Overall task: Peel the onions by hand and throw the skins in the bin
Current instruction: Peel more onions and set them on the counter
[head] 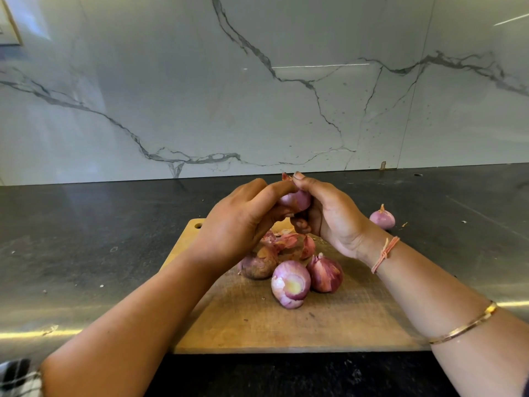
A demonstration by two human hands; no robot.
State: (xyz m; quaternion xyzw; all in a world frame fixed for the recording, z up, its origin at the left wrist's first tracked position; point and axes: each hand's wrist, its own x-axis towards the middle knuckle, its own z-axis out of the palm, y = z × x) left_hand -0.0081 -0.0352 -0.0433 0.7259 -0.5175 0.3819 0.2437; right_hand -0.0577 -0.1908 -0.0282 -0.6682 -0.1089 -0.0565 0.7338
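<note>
The left hand (237,222) and right hand (329,216) meet above the far end of the cutting board (257,325). Between them is the held onion (297,200), pale purple. The left fingers curl over it and hide most of it. The right hand cups its other side, thumb raised at the top. Where the left fingertips sit cannot be made out. Under the hands lie loose skins (289,242), partly covered by the left hand. Nearer the person, 3 more touch: a half-peeled onion (290,283), a reddish onion (325,273) and a brownish onion (257,265). Right of the right hand, a lone onion (382,218) sits on the bench (86,239).
</note>
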